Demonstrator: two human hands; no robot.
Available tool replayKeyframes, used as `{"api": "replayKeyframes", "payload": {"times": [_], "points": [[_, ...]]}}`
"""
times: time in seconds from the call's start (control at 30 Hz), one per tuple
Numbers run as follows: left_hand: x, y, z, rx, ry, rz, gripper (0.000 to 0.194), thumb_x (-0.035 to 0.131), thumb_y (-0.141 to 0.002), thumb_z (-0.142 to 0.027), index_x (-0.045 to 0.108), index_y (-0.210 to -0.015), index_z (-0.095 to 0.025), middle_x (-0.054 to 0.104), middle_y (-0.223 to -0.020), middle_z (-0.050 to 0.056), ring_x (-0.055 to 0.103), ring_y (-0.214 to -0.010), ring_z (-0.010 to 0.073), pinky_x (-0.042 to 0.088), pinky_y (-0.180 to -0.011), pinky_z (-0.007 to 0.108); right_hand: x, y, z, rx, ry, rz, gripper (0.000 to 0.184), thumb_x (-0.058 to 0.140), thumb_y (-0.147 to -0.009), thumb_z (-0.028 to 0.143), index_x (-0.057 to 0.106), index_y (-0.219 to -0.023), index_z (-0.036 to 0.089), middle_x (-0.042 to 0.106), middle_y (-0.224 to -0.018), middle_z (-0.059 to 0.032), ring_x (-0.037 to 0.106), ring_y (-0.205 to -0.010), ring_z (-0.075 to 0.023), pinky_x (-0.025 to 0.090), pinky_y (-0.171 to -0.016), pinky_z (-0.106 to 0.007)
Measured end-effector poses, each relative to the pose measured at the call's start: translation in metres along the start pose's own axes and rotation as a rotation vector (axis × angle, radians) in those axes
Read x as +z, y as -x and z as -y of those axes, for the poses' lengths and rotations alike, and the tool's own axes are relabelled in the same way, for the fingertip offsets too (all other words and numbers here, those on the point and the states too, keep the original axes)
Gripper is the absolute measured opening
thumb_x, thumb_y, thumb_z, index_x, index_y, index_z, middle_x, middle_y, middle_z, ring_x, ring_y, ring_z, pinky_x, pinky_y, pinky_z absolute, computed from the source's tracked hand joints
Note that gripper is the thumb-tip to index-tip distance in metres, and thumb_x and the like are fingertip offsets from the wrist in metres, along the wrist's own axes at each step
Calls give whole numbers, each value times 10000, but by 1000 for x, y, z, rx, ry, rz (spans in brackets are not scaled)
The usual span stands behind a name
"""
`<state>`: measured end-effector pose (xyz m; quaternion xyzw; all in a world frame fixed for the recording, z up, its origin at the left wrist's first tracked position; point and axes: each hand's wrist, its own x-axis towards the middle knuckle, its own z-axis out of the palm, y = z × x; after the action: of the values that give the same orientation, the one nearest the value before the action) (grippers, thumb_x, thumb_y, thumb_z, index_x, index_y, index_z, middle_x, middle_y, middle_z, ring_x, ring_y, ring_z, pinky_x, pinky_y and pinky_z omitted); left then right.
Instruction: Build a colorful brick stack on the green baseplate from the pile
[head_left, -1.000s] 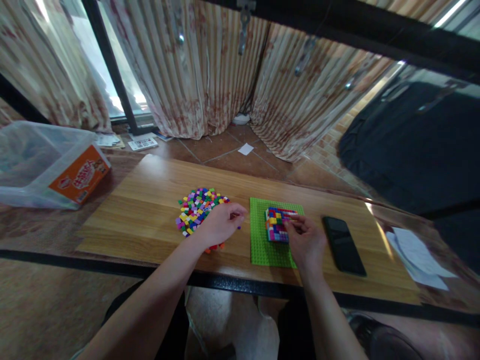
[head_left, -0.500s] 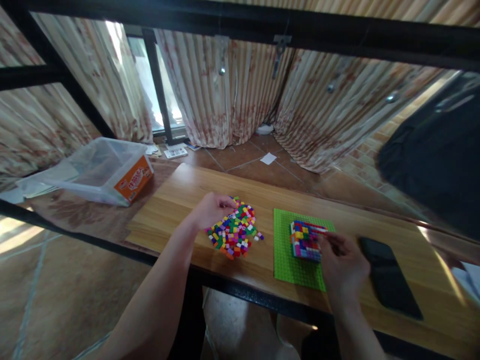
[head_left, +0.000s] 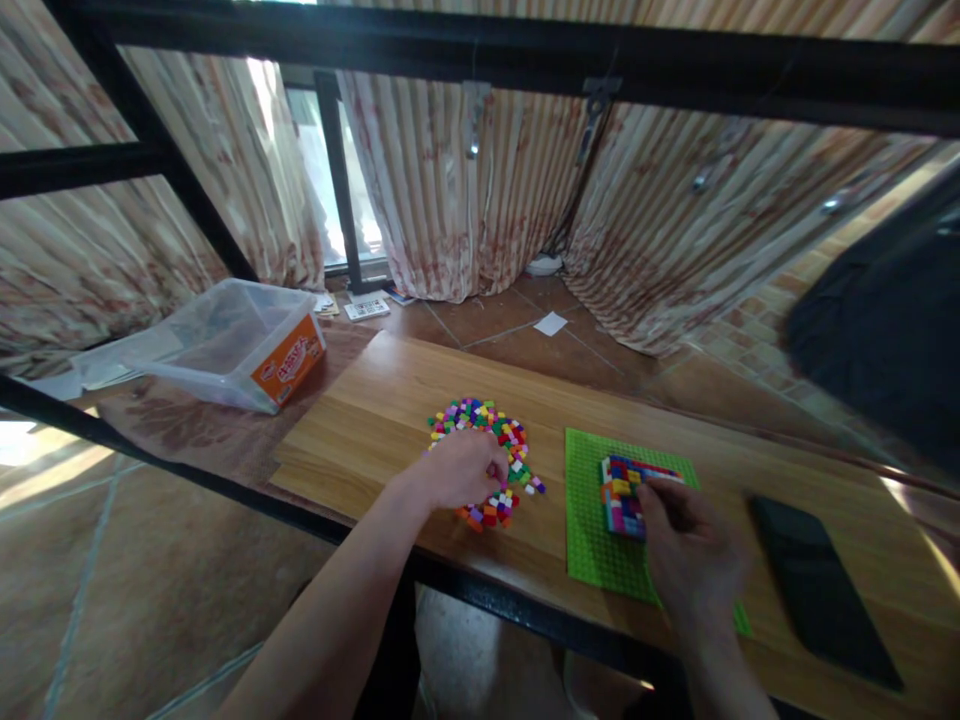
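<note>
A loose pile of small coloured building bricks (head_left: 517, 440) lies on the wooden board. My left hand (head_left: 466, 468) is over the pile, fingers curled down together among the bricks; whatever they pinch is hidden. To the right, a block built of many-coloured bricks (head_left: 621, 490) sits on a green studded baseplate (head_left: 589, 545). My right hand (head_left: 686, 535) covers the block's right side, with thumb and forefinger brought together at its top. I cannot make out whether a small brick is between those fingertips.
A black phone (head_left: 821, 585) lies on the wooden board (head_left: 360, 430), right of the baseplate. At the left stands a clear plastic box (head_left: 217, 345) with an orange label. A black metal bar (head_left: 525, 50) crosses above, and curtains (head_left: 517, 190) hang behind.
My left hand has moved right and nearer, from the pile's far left side to its middle. My right hand stays by the block, its fingertips slightly further over the top. The view has shifted a little.
</note>
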<state>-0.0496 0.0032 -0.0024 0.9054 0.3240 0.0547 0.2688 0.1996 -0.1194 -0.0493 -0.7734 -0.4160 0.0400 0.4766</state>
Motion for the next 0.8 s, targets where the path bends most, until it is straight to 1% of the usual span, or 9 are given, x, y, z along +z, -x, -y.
{"api": "replayKeyframes", "payload": {"times": [0.1,0.2,0.3,0.47,0.7,0.8], "points": [[7,-2,-4,-29,-84,-17,210,551,-728,-106,740,-747,-196,718,-809,38,647,-816,186,464,-738,269,0,1,1,-2,-16,8,326,630,-785,444,716,-946,174,731,-864,-86,677,-740,-215,515,-706,-346],[9,-4,-6,-46,-156,-40,199,546,-734,-123,730,-751,-197,711,-816,49,648,-835,210,469,-724,289,-1,2,7,-23,-8,12,296,625,-792,422,715,-929,176,732,-871,-85,680,-763,-216,512,-719,-342],[10,-3,-10,-44,-206,-46,181,537,-750,-148,715,-738,-182,694,-801,72,645,-813,229,471,-705,308,-2,2,12,-37,3,24,290,623,-794,415,713,-922,171,732,-860,-82,678,-760,-213,512,-709,-335],[11,-2,-15,-18,-244,-58,180,522,-783,-174,689,-716,-163,672,-808,101,640,-816,246,474,-725,330,-1,2,14,-39,-2,41,284,619,-800,418,710,-912,174,730,-852,-75,673,-745,-203,517,-707,-332],[10,-3,-20,-41,-255,4,197,492,-825,-145,672,-745,-143,666,-875,122,633,-861,250,471,-778,348,1,3,18,-12,-6,59,269,623,-796,416,711,-898,184,728,-835,-62,672,-730,-192,520,-698,-319],[11,-4,-20,-12,-264,28,179,497,-835,-132,660,-760,-132,651,-898,129,621,-867,249,467,-801,356,0,4,20,-17,-19,58,263,625,-798,406,711,-910,185,731,-858,-63,676,-755,-191,524,-725,-321]]}}
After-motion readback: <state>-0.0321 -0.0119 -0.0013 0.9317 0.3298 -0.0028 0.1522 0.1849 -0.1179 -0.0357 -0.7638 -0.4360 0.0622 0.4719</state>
